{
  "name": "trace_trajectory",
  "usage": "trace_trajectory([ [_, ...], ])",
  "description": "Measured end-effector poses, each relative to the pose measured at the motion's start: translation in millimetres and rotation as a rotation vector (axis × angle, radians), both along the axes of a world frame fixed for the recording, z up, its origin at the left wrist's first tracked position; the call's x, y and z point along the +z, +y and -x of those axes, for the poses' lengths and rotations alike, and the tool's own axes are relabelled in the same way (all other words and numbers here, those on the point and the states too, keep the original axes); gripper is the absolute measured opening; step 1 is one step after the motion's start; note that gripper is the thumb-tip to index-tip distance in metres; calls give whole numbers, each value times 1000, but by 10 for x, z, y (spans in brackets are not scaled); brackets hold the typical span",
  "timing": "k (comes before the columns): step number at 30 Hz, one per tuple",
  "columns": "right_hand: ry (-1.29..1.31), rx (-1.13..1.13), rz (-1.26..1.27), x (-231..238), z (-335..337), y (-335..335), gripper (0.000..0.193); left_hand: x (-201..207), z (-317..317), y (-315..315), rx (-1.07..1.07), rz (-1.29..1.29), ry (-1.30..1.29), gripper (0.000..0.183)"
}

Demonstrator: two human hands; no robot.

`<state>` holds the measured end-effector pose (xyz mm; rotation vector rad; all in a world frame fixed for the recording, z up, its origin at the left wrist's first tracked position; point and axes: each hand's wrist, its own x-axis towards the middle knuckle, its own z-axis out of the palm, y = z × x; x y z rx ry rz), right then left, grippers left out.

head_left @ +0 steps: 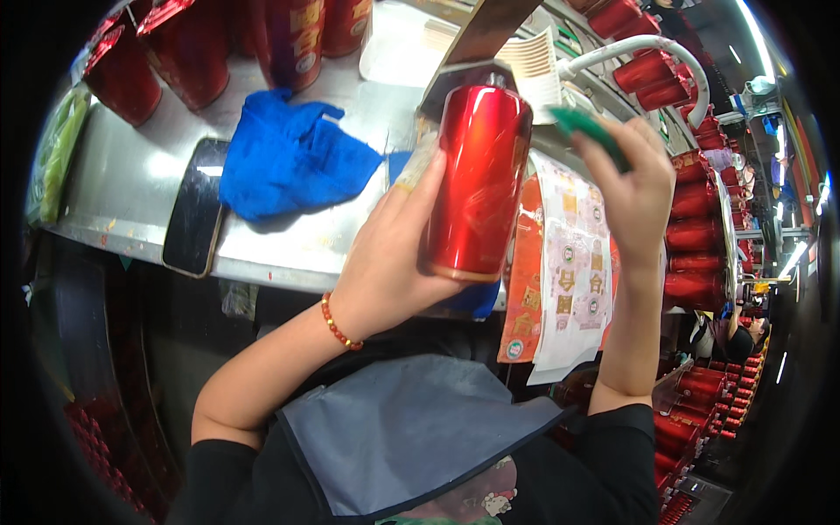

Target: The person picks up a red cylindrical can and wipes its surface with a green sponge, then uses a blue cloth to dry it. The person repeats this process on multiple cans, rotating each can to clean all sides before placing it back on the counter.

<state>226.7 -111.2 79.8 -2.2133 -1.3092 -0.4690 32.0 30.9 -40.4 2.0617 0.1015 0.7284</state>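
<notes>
A glossy red bottle [479, 188] is tilted in front of me, its small metallic neck pointing away. My left hand [398, 241] is closed around its left side and lower end. To the right, my right hand [637, 175] is raised and pinches a flat green scraper-like piece [591, 136], smeared by motion and apart from the bottle. Under that hand, white decal sheets [569, 262] with gold, red and green prints overlap an orange-red printed sheet [522, 297]. The fingertips on the bottle's far side are partly hidden.
On the metal table [114, 206] lie a blue cloth [289, 162] and a dark phone [194, 210] near the front edge. Several red bottles [188, 61] stand at the far left. A white curved pipe [639, 44] arches at the far right, beside racks of red bottles [696, 232].
</notes>
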Motion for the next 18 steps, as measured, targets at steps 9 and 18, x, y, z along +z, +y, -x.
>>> trace_trajectory([
  [9, 334, 397, 62, -62, 110, -40, 20, 39, 41, 97, -69, -65, 81, 116],
  [18, 600, 210, -108, -129, -172, 38, 18, -15, 20, 162, -165, -50, 75, 117],
])
